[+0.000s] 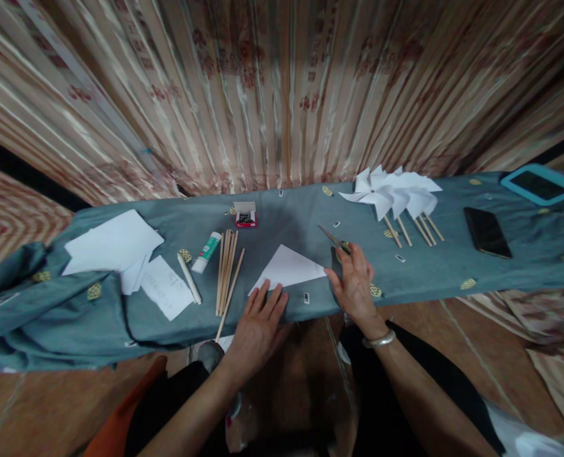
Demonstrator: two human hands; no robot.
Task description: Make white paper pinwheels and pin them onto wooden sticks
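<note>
A white paper triangle (288,266) lies on the blue-grey cloth-covered table (282,222) near its front edge. My left hand (257,317) rests flat beside the triangle's left corner, fingers stretched out. My right hand (355,282) touches the triangle's right tip with its thumb while its fingers curl around the handle of scissors (334,240), whose blades point up and left. A silver bangle circles my right wrist.
Left of the triangle lie several wooden sticks (227,270), a glue stick (206,252), a white pen (189,278) and loose white sheets (115,244). A small red box (245,218) sits farther back. Finished paper pinwheels (396,197), a black phone (487,232) and a blue-framed tablet (541,184) lie right.
</note>
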